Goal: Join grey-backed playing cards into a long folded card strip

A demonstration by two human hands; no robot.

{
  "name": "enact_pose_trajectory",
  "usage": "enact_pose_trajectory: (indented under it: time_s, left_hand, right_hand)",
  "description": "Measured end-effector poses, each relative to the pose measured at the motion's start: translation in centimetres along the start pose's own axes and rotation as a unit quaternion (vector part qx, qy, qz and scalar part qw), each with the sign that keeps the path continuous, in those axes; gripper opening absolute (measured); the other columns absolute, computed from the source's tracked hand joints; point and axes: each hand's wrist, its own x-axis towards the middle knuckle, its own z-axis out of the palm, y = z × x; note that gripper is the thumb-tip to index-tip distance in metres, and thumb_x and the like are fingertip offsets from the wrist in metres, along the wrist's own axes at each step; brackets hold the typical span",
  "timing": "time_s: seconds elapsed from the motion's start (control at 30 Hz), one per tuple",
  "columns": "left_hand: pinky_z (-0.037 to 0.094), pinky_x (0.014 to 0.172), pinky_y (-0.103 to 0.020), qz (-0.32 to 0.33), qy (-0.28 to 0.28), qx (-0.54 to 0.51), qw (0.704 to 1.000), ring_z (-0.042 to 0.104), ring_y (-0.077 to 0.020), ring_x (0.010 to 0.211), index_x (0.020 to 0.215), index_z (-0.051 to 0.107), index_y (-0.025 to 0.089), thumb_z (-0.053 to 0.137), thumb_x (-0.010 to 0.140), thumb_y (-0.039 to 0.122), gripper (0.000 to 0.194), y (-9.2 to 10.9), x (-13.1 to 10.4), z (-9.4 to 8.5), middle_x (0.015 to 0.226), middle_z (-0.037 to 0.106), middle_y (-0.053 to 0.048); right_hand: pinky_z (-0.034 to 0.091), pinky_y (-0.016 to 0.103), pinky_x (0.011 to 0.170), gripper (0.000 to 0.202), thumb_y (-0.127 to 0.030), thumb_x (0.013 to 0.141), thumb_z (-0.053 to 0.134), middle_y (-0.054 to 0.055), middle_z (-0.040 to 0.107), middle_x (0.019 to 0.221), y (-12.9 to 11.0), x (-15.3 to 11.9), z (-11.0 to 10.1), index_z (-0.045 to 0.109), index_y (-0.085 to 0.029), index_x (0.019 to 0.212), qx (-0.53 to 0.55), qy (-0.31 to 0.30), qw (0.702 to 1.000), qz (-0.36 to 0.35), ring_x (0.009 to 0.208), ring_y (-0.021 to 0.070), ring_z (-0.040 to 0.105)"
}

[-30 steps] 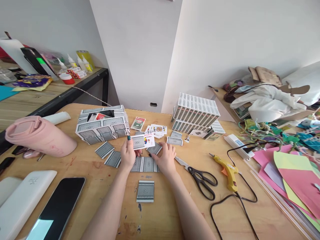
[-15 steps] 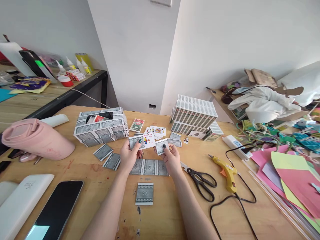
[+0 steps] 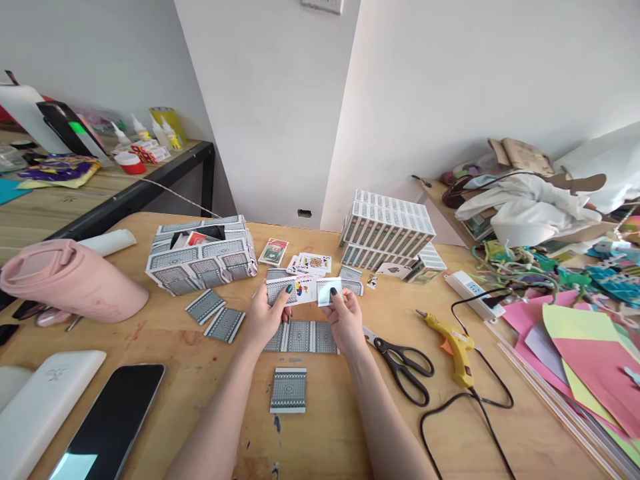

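Note:
Pinched in my left hand (image 3: 265, 319) is a grey-backed folded card (image 3: 277, 291), with a joker card (image 3: 306, 289) reaching out from it to the right. My right hand (image 3: 346, 320) grips a small folded card (image 3: 329, 292) beside the joker's right end; whether they touch I cannot tell. Below both hands lies a row of grey patterned card pieces (image 3: 300, 336) on the wooden table (image 3: 200, 393). A single square card piece (image 3: 289, 390) rests nearer to me. Two more pieces (image 3: 225, 325) lie left of my left hand.
A card-covered box (image 3: 203, 257) stands back left, stacked card boxes (image 3: 387, 230) back right. Black scissors (image 3: 400, 360) and a yellow glue gun (image 3: 453, 347) with its cord lie at right. A pink tumbler (image 3: 75, 280) and black phone (image 3: 113, 420) are at left.
Both hands have shifted slightly right. The joker and the small folded card are now closer together and more level, and the small card has turned to catch the light.

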Motion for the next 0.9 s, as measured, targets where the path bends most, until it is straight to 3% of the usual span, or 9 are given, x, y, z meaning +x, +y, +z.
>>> enact_pose_trajectory:
  time_s: [0.13,0.23,0.33,0.43,0.6,0.9]
  left_hand:
    - [0.036,0.036,-0.020,-0.013,-0.019,0.003,1.000,0.045,-0.0096,0.037,0.082,0.048,0.019,0.059,0.075,0.044,0.028,0.6,-0.4,0.4,0.049,0.052,0.006]
    - [0.037,0.037,-0.021,-0.002,-0.021,0.005,1.000,0.044,-0.0099,0.036,0.081,0.047,0.019,0.058,0.076,0.044,0.027,1.0,-0.5,0.8,0.047,0.051,0.005]
    - [0.039,0.038,-0.022,0.006,-0.020,0.007,1.000,0.045,-0.0107,0.037,0.082,0.047,0.019,0.056,0.078,0.045,0.027,1.0,-0.6,1.0,0.048,0.051,0.005]
    - [0.039,0.038,-0.022,0.005,-0.019,0.000,1.000,0.045,-0.0109,0.038,0.082,0.045,0.020,0.055,0.078,0.044,0.026,0.9,-0.6,1.0,0.048,0.050,0.005]
    - [0.035,0.036,-0.021,-0.006,-0.036,-0.006,0.999,0.043,-0.0100,0.038,0.081,0.047,0.020,0.056,0.078,0.043,0.025,0.9,-0.5,0.8,0.048,0.049,0.005]
    - [0.033,0.036,-0.020,-0.022,-0.076,-0.003,0.997,0.042,-0.0091,0.039,0.079,0.048,0.020,0.058,0.077,0.042,0.024,0.5,-0.4,0.0,0.049,0.047,0.006]
  right_hand:
    - [0.055,0.028,0.067,0.035,-0.033,0.066,0.072,-0.007,0.061,0.076,0.0,-0.1,0.1,0.041,-0.025,0.080,0.014,0.005,1.000,-0.023,0.068,0.0093,0.062]
    - [0.056,0.030,0.070,0.036,-0.033,0.069,0.069,-0.005,0.062,0.091,-0.1,-0.4,0.4,0.044,-0.028,0.094,0.002,-0.004,1.000,-0.030,0.078,0.0108,0.063]
    - [0.057,0.031,0.072,0.050,-0.032,0.070,0.068,-0.001,0.057,0.114,-0.2,-0.7,0.7,0.043,-0.032,0.113,-0.029,-0.020,0.999,-0.026,0.089,0.0133,0.062]
    - [0.058,0.033,0.072,0.063,-0.033,0.069,0.068,0.001,0.052,0.123,-0.3,-0.9,0.9,0.038,-0.035,0.125,-0.043,-0.039,0.998,-0.021,0.092,0.0153,0.062]
    - [0.058,0.033,0.072,0.075,-0.032,0.070,0.067,0.001,0.049,0.127,-0.5,-1.0,1.0,0.028,-0.039,0.134,-0.045,-0.052,0.998,-0.011,0.087,0.0140,0.063]
    - [0.059,0.030,0.063,0.060,-0.031,0.071,0.066,0.001,0.055,0.110,-0.7,-1.0,0.6,0.039,-0.034,0.125,-0.073,-0.061,0.995,0.006,0.077,0.0140,0.062]
